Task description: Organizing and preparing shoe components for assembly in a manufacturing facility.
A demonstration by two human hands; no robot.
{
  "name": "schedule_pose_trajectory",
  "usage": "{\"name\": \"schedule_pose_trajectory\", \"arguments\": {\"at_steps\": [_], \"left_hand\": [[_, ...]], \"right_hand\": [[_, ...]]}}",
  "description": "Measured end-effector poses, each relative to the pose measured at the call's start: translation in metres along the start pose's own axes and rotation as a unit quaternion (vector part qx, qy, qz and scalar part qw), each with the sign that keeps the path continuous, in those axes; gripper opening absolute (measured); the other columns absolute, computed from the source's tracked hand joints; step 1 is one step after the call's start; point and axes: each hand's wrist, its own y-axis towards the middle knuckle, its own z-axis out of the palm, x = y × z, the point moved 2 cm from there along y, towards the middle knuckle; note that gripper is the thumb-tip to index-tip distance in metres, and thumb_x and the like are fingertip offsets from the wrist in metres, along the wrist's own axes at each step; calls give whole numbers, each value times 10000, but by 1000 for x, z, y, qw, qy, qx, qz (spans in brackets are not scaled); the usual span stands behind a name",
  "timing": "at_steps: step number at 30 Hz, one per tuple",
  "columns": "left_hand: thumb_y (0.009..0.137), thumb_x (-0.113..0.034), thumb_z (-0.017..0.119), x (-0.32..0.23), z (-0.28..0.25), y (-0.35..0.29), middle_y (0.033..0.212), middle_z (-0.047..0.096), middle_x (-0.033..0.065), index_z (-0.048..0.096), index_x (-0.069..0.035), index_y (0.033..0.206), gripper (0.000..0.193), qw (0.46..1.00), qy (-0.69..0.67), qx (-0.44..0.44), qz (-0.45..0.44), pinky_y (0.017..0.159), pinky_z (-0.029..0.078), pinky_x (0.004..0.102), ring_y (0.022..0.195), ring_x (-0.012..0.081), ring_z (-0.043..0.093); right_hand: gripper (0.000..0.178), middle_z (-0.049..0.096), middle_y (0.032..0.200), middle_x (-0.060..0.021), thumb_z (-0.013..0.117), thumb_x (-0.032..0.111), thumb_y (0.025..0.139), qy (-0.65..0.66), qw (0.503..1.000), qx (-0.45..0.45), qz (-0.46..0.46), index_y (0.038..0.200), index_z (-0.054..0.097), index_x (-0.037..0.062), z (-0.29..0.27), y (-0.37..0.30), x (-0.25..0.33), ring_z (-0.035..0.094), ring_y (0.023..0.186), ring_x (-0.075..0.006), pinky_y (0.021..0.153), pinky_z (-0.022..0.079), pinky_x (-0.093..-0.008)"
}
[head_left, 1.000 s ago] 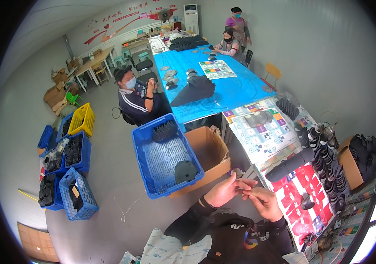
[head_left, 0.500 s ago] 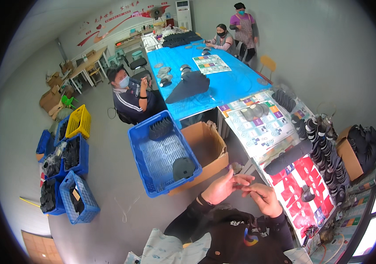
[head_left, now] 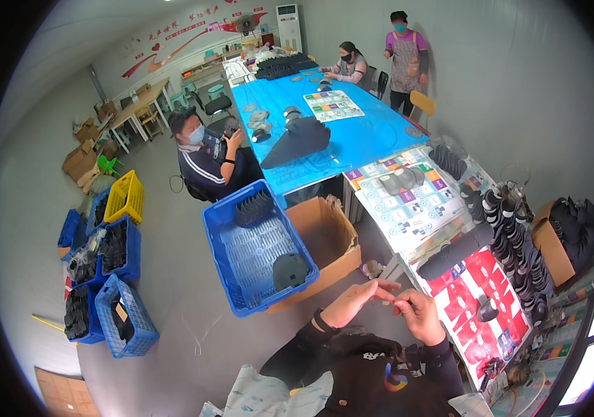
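Observation:
In front of my body my two hands meet at the fingertips. My left hand has its fingers stretched out toward the right, palm tilted inward. My right hand is curled, with thumb and fingers pinched at the left fingertips; whether anything small is between them, I cannot make out. Nearest to them is a blue plastic crate, tilted on an open cardboard box. A stack of dark curved pieces sits at the crate's far end, and a dark flat piece at its near end.
At right, a side table carries dark rolls and rows of black cap-like pieces. A blue-covered table stretches away, with a co-worker seated left and two people beyond. More crates stand on the left floor.
My left thumb has come down toward its fingers, and the hands remain together. The seated co-worker on the left now holds up a dark piece. The standing person has shifted right.

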Motion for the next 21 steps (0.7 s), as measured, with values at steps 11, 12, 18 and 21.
{"name": "schedule_pose_trajectory", "arguments": {"at_steps": [11, 12, 18, 21], "left_hand": [[1150, -486, 346, 6, -5, 1, 1509, 558, 153, 759, -4, 1172, 635, 998, -68, 9, -1, 1136, 392, 416, 1306, 231, 556], [1150, -487, 346, 5, -5, 2, 1509, 558, 154, 760, -6, 1174, 634, 997, -77, 15, 7, 1139, 390, 414, 1317, 231, 553], [1159, -442, 347, 3, -2, 3, 1497, 570, 146, 758, -1, 1199, 604, 1000, 19, 14, 7, 1133, 400, 405, 1312, 228, 562], [1164, -426, 337, 2, -2, 2, 1490, 579, 139, 765, -6, 1193, 600, 1000, 14, 4, 10, 1129, 404, 399, 1296, 226, 574]], "right_hand": [[91, 720, 839, -95, 725, 88, 975, 42, 998, 3, -53, 1024, 708, 14, 2, 2, 2, 701, 734, -195, 683, 555, -326], [108, 719, 840, -93, 745, 89, 961, 50, 997, 2, -53, 1028, 708, 13, 2, 2, 1, 693, 729, -183, 682, 555, -320], [133, 721, 850, -102, 766, 86, 942, 10, 1000, 9, -13, 1023, 707, -1, 1, 4, -5, 693, 728, -178, 676, 549, -314], [102, 727, 858, -108, 739, 73, 959, -1, 999, 5, -37, 1023, 708, 0, 0, 4, -4, 713, 747, -202, 678, 549, -321]]}}
